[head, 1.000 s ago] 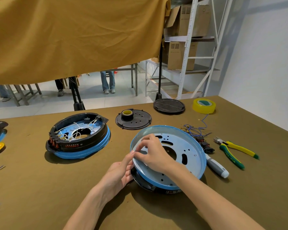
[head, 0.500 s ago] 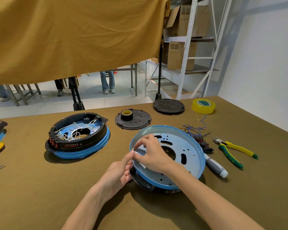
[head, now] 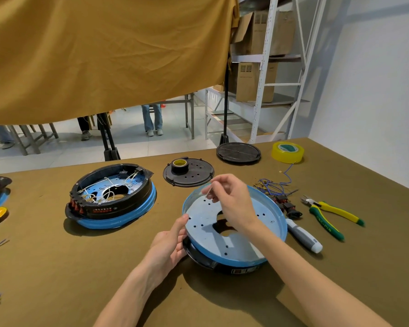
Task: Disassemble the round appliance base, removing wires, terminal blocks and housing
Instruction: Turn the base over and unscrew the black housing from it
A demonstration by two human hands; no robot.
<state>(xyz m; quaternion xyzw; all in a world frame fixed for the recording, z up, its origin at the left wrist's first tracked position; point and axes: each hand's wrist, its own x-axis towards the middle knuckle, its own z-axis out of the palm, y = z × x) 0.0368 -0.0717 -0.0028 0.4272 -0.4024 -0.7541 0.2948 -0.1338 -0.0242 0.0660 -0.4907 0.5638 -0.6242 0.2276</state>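
1. Lower centre of the frame: blue metal plate [head: 234,241] stripped of wiring, tilted, near edge resting on its black housing ring [head: 198,256], not yet fully parted from it.
2. Left hand [head: 170,246] at the plate's left rim, fingers fairly straight and pressed against the edge to steady it.
3. Right hand [head: 229,197] raised over the plate, thumb and forefinger pinched on a small thin part [head: 207,191]; too small to identify, probably a screw or clip.
4. Centre right: removed blue wires [head: 275,186] and black terminal blocks [head: 287,206] heaped together; just beside them a screwdriver [head: 304,236] and side cutters [head: 331,215].
5. Top centre: two black covers [head: 188,174], already off.
6. Left of centre: second base [head: 111,197] with white wiring and housing in place, apparently untouched.
7. Judgement: this unit nearly finished, housing separation left; second base entirely to do.
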